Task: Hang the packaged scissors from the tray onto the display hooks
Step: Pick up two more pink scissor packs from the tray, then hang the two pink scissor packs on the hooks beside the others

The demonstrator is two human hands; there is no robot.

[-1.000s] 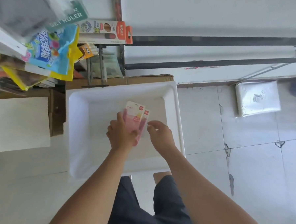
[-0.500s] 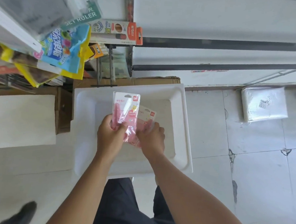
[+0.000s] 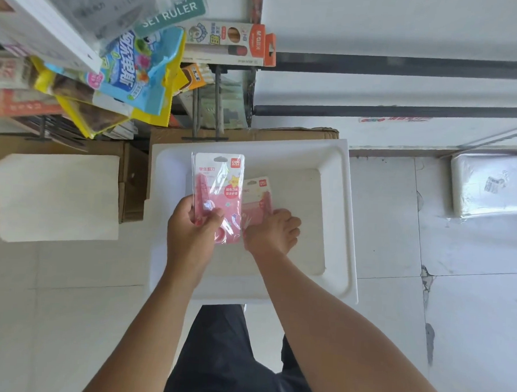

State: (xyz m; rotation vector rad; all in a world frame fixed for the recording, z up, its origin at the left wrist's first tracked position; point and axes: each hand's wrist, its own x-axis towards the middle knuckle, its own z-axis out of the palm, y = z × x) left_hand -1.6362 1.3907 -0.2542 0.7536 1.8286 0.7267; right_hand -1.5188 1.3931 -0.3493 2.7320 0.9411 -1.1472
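Since half a second ago, one pack of scissors (image 3: 217,193) has been raised a little higher out of the white tray (image 3: 338,218) by the left hand (image 3: 194,228), and it is now seen nearly face-on with its printed card upward. It is gripped at its lower left edge, thumb across the front and fingers behind, so the hang slot at the top is left free. The second pack (image 3: 258,200) has been separated from the first and is seen just to the right of it, low over the tray floor. It is pinched at its lower part by the right hand (image 3: 272,231), whose fingers are curled around it; whether it rests on the tray or is lifted clear cannot be told.

No other packs are seen in the tray, so these two are judged to be the last ones to be hung. The pick-up step is judged to be nearly done, and the carry to the hooks has not yet been made. The metal display hooks (image 3: 215,103) are seen just beyond the far rim of the tray, under a hanging pencil pack (image 3: 229,43) and beside the blue snack bag (image 3: 138,69). For the next step, the slot of the raised pack would have to be lined up with a free hook tip.
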